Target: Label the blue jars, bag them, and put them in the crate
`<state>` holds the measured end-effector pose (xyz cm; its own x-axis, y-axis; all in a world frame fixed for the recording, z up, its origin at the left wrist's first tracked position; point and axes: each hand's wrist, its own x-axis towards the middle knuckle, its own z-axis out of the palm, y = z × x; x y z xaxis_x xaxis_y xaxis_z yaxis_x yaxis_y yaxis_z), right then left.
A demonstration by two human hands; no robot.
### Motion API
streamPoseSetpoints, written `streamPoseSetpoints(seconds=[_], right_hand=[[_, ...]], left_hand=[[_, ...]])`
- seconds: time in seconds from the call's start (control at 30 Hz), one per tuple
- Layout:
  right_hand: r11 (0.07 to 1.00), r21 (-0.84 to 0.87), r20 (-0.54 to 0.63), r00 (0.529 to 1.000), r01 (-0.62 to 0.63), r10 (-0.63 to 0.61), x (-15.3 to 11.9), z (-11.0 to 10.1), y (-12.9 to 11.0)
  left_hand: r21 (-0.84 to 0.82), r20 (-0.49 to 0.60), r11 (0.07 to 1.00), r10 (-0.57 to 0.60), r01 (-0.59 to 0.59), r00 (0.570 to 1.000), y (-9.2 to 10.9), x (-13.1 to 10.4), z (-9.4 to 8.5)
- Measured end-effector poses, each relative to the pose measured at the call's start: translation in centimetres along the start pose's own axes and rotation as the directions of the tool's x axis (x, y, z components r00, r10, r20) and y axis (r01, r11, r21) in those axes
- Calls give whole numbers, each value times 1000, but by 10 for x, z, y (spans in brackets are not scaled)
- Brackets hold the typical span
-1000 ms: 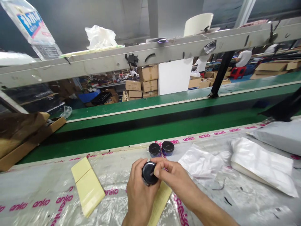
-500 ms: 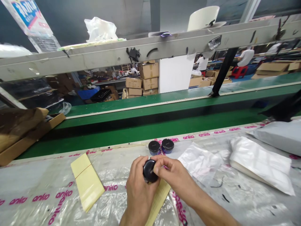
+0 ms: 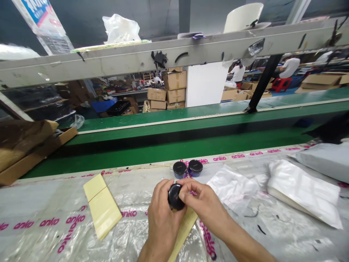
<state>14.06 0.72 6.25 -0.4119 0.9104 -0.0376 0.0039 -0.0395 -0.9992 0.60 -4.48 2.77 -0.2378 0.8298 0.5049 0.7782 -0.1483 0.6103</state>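
Left hand (image 3: pixel 164 214) clamped on one black-topped jar (image 3: pixel 176 197), right hand (image 3: pixel 203 200) fingertips pinched on top, two lidded jars (image 3: pixel 187 169) near desk's (image 3: pixel 131 233) far edge.

Your left hand (image 3: pixel 165 214) upright in front of you, back toward you, fingers curled forward, your right hand (image 3: pixel 200 198) beside it, thumb and index finger pinched close together, other fingers bent, your right forearm (image 3: pixel 240 236) slanting in from the lower right, both hands bare
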Motion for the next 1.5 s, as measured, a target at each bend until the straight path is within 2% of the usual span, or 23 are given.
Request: streamPoseSetpoints(seconds=[0.43,0.67,0.8,1.0,1.17,1.3,1.5], right_hand=[[1000,9,-56,998,2,-1,-1,6,10],[996,93,-65,998,-2,8,1,4,11],[984,170,-74,996,-45,58,1,2,14],[999,-13,-28,999,-29,29,-5,7,16],[997,57,33,998,-51,49,-3,4,9],[997,80,9,1000,-3,2,2,-1,9],[999,33,-68,997,43,-41,0,-2,11]], left_hand=[[0,-29,1000,-23,23,999,-1,-2,2],[11,-50,999,-31,32,998,-4,-3,1],[-38,-29,996,-87,86,996,-1,-1,0],[-74,0,988,-135,134,991,0,-3,1],[-82,-35,989,-124,121,992,0,-4,1],[-104,-26,987,-124,121,992,2,-1,0],[-171,7,967,-189,188,982,3,0,5]])
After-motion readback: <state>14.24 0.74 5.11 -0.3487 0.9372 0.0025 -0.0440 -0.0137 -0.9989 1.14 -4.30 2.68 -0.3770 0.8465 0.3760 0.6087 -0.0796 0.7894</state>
